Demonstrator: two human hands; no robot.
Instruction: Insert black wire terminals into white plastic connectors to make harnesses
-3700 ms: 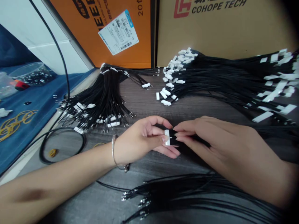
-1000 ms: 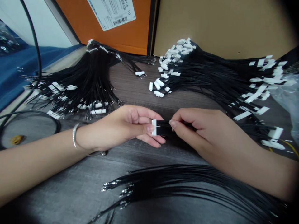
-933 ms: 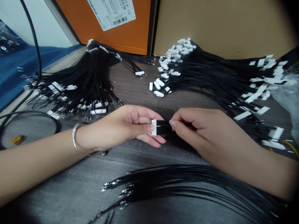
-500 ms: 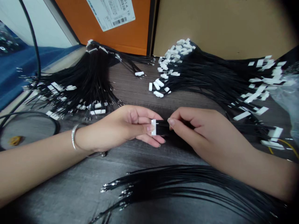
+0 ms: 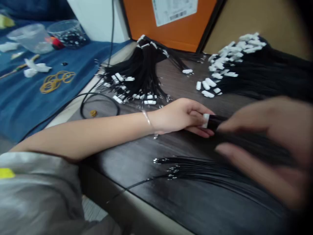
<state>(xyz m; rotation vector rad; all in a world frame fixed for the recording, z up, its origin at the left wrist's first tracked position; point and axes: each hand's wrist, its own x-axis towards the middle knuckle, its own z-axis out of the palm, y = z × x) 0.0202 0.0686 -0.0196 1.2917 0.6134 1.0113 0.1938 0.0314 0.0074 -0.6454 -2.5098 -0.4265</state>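
Observation:
My left hand (image 5: 182,117) holds a white connector (image 5: 206,120) between thumb and fingers, with black wires running out of it to the right. My right hand (image 5: 271,140), large and blurred at the right, has its thumb and index finger spread apart. Its index fingertip is close to the wires beside the connector; whether they touch is unclear. Below the hands, loose black wires (image 5: 210,171) with bare metal tips lie on the dark table (image 5: 137,163).
Bundles of black wires with white connectors lie behind my hands, one at centre-left (image 5: 144,68) and one at right (image 5: 281,68). An orange box (image 5: 168,32) stands behind. Rubber bands (image 5: 55,82) and clear tubs (image 5: 70,34) rest on blue cloth (image 5: 84,62).
The view has swung left, showing the blue cloth and grey clothing. My right hand has opened its pinch at the wires and looks larger. My left hand still holds the connector.

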